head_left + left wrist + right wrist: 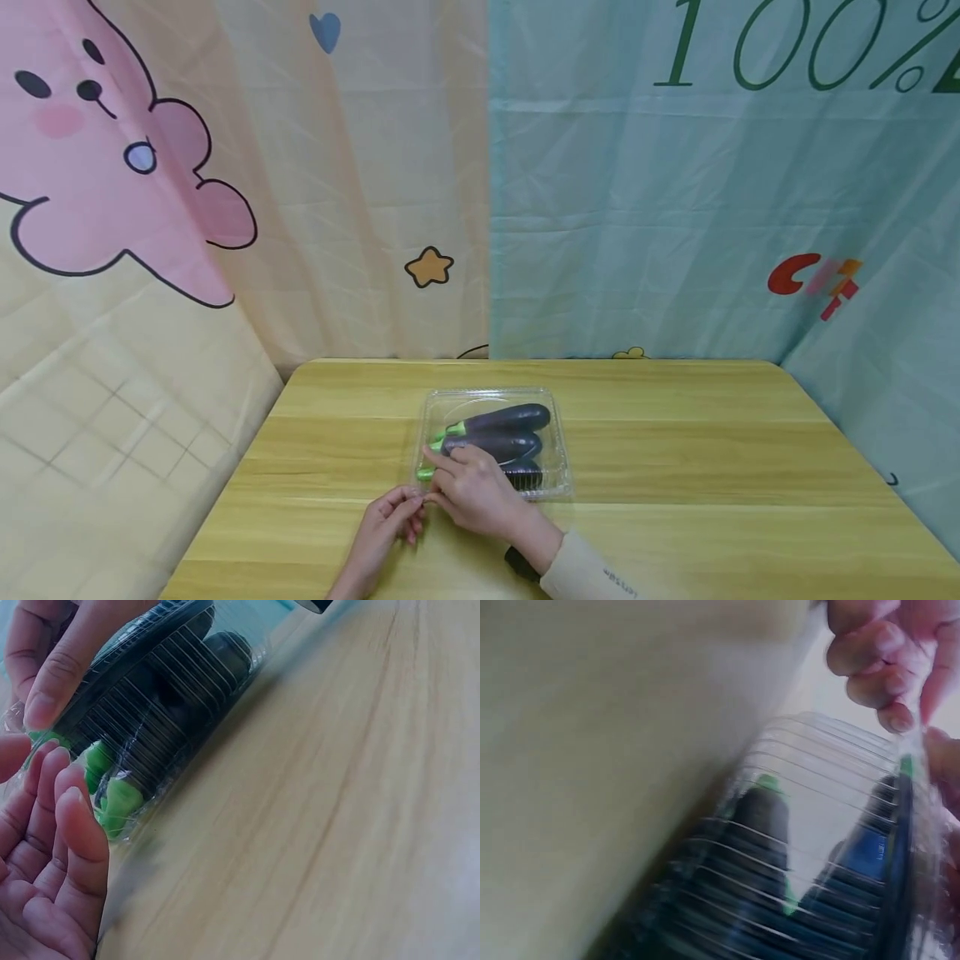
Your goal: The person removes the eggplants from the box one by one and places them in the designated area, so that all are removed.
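Three eggplants lie in a clear container, stems toward nine o'clock. At its seven-o'clock corner the left hand pinches the plastic; the right hand bends over the lid's near side, its grip impossible to tell. The left wrist view bares green stems partly covered from above; the right wrist view, the left hand's curled fingers. Tabletop stretches wide toward three and nine o'clock; toward twelve, the far edge lies near.
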Demonstrator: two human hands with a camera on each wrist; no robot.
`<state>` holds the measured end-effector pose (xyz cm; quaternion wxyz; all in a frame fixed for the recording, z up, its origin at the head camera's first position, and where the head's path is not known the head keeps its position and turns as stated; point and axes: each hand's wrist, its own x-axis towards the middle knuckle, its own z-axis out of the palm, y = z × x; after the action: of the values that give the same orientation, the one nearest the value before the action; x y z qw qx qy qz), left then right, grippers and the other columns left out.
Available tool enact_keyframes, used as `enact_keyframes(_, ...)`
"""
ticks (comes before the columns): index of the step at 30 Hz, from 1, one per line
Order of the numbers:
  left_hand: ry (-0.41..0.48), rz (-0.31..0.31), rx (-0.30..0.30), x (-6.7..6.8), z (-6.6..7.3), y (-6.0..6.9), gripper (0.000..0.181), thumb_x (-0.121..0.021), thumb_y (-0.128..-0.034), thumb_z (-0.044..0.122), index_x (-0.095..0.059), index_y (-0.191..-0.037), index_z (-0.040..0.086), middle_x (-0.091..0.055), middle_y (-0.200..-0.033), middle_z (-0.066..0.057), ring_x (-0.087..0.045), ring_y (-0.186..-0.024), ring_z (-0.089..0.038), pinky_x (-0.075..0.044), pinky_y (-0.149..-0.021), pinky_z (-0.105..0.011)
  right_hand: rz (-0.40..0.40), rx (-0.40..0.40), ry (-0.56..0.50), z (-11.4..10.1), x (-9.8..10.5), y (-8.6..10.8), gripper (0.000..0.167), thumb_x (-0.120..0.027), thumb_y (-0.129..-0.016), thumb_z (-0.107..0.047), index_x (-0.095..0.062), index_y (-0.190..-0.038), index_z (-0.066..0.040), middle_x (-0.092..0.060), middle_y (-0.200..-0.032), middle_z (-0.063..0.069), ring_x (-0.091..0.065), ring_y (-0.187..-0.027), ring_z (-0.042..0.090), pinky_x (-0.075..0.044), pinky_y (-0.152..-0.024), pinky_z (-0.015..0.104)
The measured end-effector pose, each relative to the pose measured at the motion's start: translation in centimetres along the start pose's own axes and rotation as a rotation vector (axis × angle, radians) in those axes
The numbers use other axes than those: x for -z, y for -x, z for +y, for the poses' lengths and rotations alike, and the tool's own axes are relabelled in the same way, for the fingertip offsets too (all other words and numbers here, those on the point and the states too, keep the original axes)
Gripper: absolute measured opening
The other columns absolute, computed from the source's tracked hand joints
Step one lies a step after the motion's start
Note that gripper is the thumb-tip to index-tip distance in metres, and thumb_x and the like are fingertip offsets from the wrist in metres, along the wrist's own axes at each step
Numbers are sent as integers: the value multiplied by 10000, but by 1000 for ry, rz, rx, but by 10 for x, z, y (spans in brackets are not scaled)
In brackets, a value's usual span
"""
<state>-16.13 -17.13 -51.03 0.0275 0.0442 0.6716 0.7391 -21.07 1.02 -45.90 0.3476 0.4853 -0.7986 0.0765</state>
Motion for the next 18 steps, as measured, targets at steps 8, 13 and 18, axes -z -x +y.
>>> enact_keyframes(8,2,17,4,-2,2,0,267,-546,-933,107,-547,-970,-158,-580,-795,-99,-548,-648,-129,-475,-548,-227,6,-47,-68,-2,-2,4,147,-721,-827,-331,-661,-782,-205,-611,-1216,48,-493,-709,86,-377,-670,219)
enact_keyframes(13,11,16,5,-2,3,0,252,-545,-930,99,-546,-963,-150,-577,-787,-79,-557,-671,-134,-485,-572,-234,23,-54,-72,-1,-5,5,152,-719,-824,-335,-649,-782,-207,-612,-1219,43,-485,-713,83,-374,-687,217)
enact_keyframes(18,17,0,-6,-2,4,0,240,-544,-935,87,-548,-960,-152,-575,-781,-61,-561,-685,-129,-492,-589,-241,41,-57,-78,0,-6,6,157,-725,-815,-337,-646,-774,-207,-616,-1214,36,-466,-689,73,-352,-665,205)
